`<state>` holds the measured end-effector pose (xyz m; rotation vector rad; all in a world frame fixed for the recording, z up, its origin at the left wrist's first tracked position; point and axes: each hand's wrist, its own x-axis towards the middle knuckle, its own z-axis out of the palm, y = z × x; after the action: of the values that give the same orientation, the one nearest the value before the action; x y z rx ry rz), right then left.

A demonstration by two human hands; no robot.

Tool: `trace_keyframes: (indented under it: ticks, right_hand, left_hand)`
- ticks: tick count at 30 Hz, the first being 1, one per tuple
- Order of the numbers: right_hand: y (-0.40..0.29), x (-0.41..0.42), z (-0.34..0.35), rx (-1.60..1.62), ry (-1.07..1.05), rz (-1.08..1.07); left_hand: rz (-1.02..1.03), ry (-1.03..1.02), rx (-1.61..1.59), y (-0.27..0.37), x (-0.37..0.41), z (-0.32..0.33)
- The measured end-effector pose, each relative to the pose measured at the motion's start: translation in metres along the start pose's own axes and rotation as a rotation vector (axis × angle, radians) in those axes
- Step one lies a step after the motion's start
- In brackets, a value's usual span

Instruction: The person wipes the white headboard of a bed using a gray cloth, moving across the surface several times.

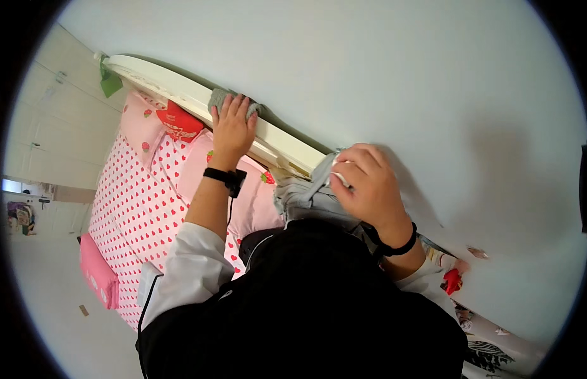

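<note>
My left hand (234, 128) presses a folded grey-green cloth (219, 100) onto the top rail of a cream-white bed headboard (284, 141), its fingers spread over the cloth. At the headboard's near end my right hand (367, 184) curls around a small white item (340, 176), mostly hidden by the fingers; I cannot tell what it is. Grey fabric (305, 196), perhaps a bag or garment with a strap, hangs at that end, just below my right hand. Pale yellowish fabric (286, 171) shows beside it.
The bed (137, 208) wears a pink heart-print cover. Pink strawberry pillows (137, 118) and a red cushion (181, 122) lie against the headboard. A green cloth item (110, 81) hangs at its far end. The plain wall (369, 71) runs close behind. A folded pink bundle (98, 272) lies at the bed's foot.
</note>
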<state>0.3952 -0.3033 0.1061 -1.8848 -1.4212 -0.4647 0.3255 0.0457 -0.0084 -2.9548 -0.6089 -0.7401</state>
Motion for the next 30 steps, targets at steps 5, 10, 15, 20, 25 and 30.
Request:
trace_keyframes:
  ticks: [5,10,15,20,25,30]
  right_hand:
    - [0.008,-0.007,0.044,0.006,0.084,0.239]
    - [0.023,-0.010,0.098,-0.100,0.427,0.171]
    - [0.029,-0.001,0.114,-0.023,0.475,0.156]
    - [0.034,0.002,0.129,-0.021,0.501,0.201]
    - [0.041,0.006,0.127,-0.073,0.496,0.171]
    - [0.037,0.009,0.110,-0.038,0.507,0.155]
  left_hand:
    - [-0.009,0.046,0.012,-0.096,0.058,0.003]
    - [-0.048,0.259,-0.170,-0.225,0.116,0.025]
    - [-0.170,0.037,0.430,-0.415,0.158,0.035]
    - [-0.093,-0.096,0.478,-0.426,0.222,0.029]
    - [0.081,0.085,0.572,-0.425,0.234,0.025]
    - [-0.194,0.042,0.441,-0.368,0.198,0.017]
